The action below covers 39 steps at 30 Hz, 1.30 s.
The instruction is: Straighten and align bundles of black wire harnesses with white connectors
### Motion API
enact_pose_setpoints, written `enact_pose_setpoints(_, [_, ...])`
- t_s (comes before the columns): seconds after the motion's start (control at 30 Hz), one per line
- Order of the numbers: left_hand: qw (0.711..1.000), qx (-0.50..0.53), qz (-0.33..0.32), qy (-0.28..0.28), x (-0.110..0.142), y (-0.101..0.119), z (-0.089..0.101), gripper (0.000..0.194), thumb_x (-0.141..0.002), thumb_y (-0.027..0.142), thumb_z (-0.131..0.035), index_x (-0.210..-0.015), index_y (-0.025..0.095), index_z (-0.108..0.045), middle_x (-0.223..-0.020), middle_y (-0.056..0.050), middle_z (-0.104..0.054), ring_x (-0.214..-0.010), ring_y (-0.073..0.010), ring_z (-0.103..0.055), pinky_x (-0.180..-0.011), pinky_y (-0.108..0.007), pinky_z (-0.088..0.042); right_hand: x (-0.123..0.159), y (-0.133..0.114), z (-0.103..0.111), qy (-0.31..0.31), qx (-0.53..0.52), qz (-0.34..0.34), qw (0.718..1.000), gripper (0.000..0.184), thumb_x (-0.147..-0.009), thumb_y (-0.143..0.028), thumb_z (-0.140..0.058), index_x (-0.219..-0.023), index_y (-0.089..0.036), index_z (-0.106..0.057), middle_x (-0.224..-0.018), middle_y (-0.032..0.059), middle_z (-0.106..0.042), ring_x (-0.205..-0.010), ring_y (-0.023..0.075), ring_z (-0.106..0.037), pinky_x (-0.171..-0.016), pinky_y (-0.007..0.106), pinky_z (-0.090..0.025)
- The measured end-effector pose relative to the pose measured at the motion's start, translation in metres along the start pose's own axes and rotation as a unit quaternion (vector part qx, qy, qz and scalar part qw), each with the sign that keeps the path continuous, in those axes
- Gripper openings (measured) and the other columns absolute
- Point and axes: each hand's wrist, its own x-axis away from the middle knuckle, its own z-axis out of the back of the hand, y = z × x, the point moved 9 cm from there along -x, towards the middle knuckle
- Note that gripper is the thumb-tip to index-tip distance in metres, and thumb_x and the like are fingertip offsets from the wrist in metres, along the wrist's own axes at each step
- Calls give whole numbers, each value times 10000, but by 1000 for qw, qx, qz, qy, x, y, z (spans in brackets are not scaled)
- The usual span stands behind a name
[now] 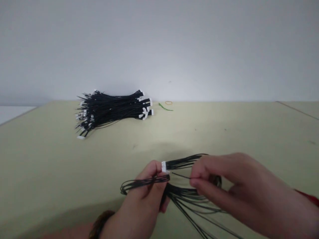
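Observation:
My left hand [142, 199] is closed around a bundle of black wires [179, 192], with a loop of them sticking out to the left over the fingers. At its fingertips it also grips a white connector [163, 166], from which several black wires run right. My right hand [221, 186] pinches a single black wire [181, 175] between thumb and forefinger. That wire's bare metal tip points left, right at the lower edge of the connector; whether it is inserted cannot be made out. Loose wire ends fan out below my right hand.
A pile of black wire harnesses [114, 106] with white connectors lies at the back left of the pale yellow table [82, 172]. Beside it are a green strip [164, 107] and a thin yellowish ring [168, 102]. A white wall [159, 46] rises behind the table.

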Motion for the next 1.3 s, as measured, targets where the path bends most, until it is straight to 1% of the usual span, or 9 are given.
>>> enact_pose_setpoints(0.07, [1000, 12, -2, -13, 1, 0, -2, 183, -882, 317, -420, -738, 211, -458, -538, 72, -393, -474, -79, -306, -426, -196, -248, 6, -11, -1, 65, 158, 57, 984, 140, -854, -188, -478, -754, -217, -572, -626, -40, -555, -544, 110, -486, -507, 250, -342])
enact_pose_setpoints(0.17, [1000, 24, -11, -15, 1, 3, -2, 191, -886, 318, -424, -729, 212, -450, -537, 73, -385, -481, -81, -305, -433, -196, -252, 10, -17, -5, 88, 222, 91, 967, 144, -878, -201, -453, -783, -216, -559, -637, -42, -537, -554, 119, -479, -530, 262, -325])
enact_pose_setpoints(0.4, [998, 43, -29, -27, 3, 6, -4, 223, -895, 334, -411, -713, 209, -437, -541, 73, -378, -468, -78, -295, -430, -199, -253, 13, -19, -4, 83, 227, 108, 964, 122, -862, -170, -467, -774, -211, -539, -628, -51, -514, -547, 114, -454, -530, 262, -287])
enact_pose_setpoints(0.57, [999, -44, -17, 3, 6, 10, 2, 247, -899, 360, -401, -707, 210, -441, -575, 61, -372, -512, -92, -313, -460, -208, -262, 14, -24, -4, 87, 225, 119, 963, 138, -850, -141, -465, -750, -202, -538, -603, -49, -494, -520, 110, -429, -514, 264, -264])
enact_pose_setpoints(0.73, [997, -71, -30, 25, 10, 12, 7, 247, -893, 388, -402, -713, 221, -431, -607, 55, -341, -544, -107, -298, -484, -213, -272, 15, -33, -12, 67, 220, 155, 961, 204, -849, -129, -456, -658, -192, -491, -580, -51, -483, -511, 106, -416, -502, 268, -267])
enact_pose_setpoints(1.0, [996, -78, -24, 37, 14, 10, 10, 229, -847, 410, -477, -722, 221, -508, -635, 28, -401, -562, -121, -324, -499, -206, -318, 16, -30, -7, 88, 232, 125, 961, 127, -863, -155, -462, -763, -208, -521, -616, -45, -500, -518, 118, -423, -505, 272, -254])
enact_pose_setpoints(1.13, [996, -87, -26, 10, 15, 16, 7, 208, -836, 395, -490, -724, 225, -533, -637, 22, -420, -577, -131, -346, -518, -213, -344, 11, -30, -15, 73, 215, 133, 965, 183, -874, -145, -447, -705, -200, -488, -629, -37, -501, -531, 120, -423, -502, 268, -269])
enact_pose_setpoints(1.23, [996, -90, -29, -6, 13, 19, 5, 213, -829, 379, -500, -687, 221, -524, -631, 19, -443, -584, -133, -368, -529, -219, -354, 6, -31, -23, 49, 210, 137, 967, 165, -854, -128, -472, -704, -193, -491, -646, -31, -512, -542, 124, -423, -500, 269, -280])
enact_pose_setpoints(1.3, [996, -80, -25, -4, 9, 19, 3, 223, -842, 359, -475, -670, 220, -500, -585, 36, -418, -541, -121, -356, -492, -211, -333, 7, -34, -18, 67, 231, 147, 959, 146, -850, -142, -484, -715, -194, -502, -659, -24, -518, -555, 132, -428, -509, 277, -288])
